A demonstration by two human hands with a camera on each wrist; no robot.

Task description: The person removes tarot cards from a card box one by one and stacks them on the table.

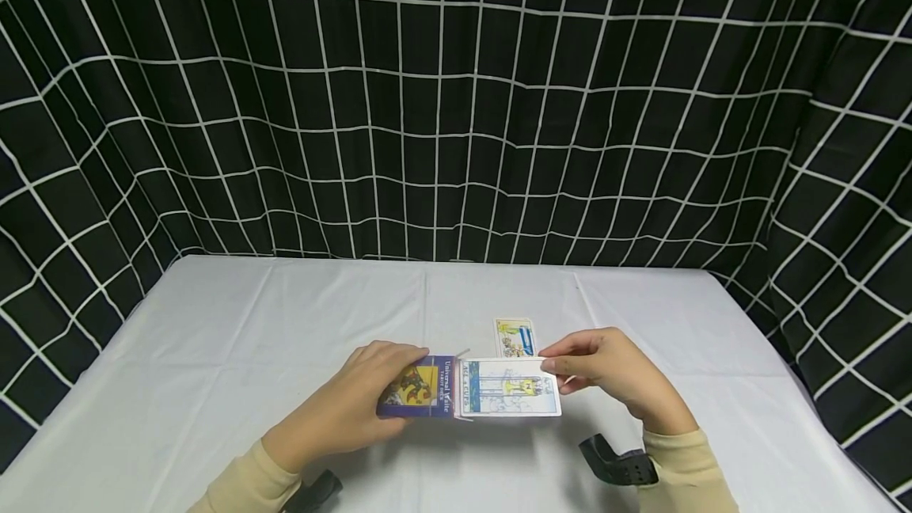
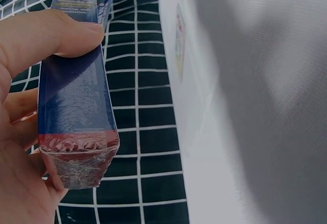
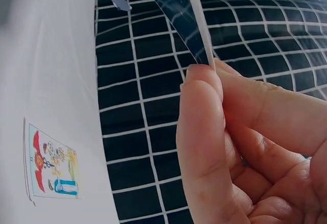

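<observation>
My left hand [image 1: 370,394] grips a blue tarot card box [image 1: 419,388] above the table, thumb on its narrow side. In the left wrist view the tarot card box [image 2: 79,93] shows a red, plastic-wrapped end. From the box's open right end sticks a tarot card [image 1: 509,389] with a blue and yellow picture. My right hand [image 1: 606,366] pinches that card at its far end between thumb and fingers. The right wrist view shows the card's edge [image 3: 204,32] as a thin bent strip; whether one card or several is held I cannot tell.
Another tarot card [image 1: 514,336] lies face up on the white-covered table [image 1: 285,315], just behind the held card. Black cloth with a white grid [image 1: 456,101] hangs behind and at both sides. A dark strap [image 1: 620,461] stands off the right wrist.
</observation>
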